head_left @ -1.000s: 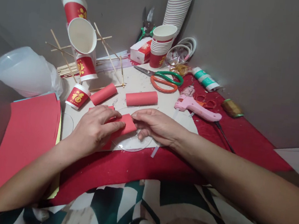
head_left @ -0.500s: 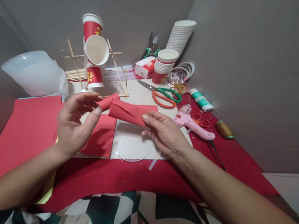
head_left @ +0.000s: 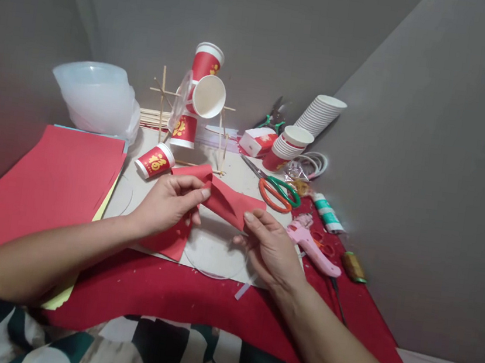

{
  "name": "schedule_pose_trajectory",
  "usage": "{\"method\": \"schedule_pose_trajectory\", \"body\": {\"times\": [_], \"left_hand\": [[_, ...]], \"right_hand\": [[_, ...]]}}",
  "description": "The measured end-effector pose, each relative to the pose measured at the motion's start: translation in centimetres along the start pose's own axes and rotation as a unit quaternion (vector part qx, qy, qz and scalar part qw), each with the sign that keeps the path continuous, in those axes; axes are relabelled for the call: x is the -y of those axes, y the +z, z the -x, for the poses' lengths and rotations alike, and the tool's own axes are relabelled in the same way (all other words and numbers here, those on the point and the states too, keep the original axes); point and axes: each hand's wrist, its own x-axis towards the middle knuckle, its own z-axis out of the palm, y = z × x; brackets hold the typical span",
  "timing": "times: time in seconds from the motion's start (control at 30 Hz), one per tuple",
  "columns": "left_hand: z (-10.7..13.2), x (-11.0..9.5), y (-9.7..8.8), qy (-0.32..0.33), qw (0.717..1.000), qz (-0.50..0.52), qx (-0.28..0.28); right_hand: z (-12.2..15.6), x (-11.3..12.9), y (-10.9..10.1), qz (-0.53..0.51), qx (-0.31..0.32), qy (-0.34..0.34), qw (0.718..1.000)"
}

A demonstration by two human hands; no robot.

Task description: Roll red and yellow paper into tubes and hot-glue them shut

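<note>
Since half a second ago, the left hand (head_left: 171, 203) has come in from alongside and now pinches one end of the curled red paper (head_left: 227, 202) between thumb and fingers. With the right hand (head_left: 275, 251) pinching the opposite end, both grips are closed, holding it above the pale board (head_left: 235, 172), near a clear disc (head_left: 216, 258) and flat red sheet (head_left: 168, 242).

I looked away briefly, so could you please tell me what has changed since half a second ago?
The left hand, then open, has moved right and gripped the left end of the red paper; the right hand keeps hold of the other end. The scissors and pink glue gun stayed put.
</note>
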Motion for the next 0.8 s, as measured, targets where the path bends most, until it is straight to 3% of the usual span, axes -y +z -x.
{"method": "schedule_pose_trajectory", "body": {"times": [0.3,0.63,0.8], "left_hand": [[-0.02,-0.35,-0.08,0.008,1.000,0.016,-0.010],[-0.09,-0.19,-0.03,0.012,1.000,0.008,-0.015],[0.05,-0.28,-0.09,0.023,0.999,-0.009,0.030]], "right_hand": [[0.02,-0.60,0.06,0.014,0.014,-0.027,0.999],[0.38,-0.11,0.45,0.011,-0.023,-0.040,0.999],[0.39,-0.21,0.48,0.010,-0.026,-0.060,0.998]]}}
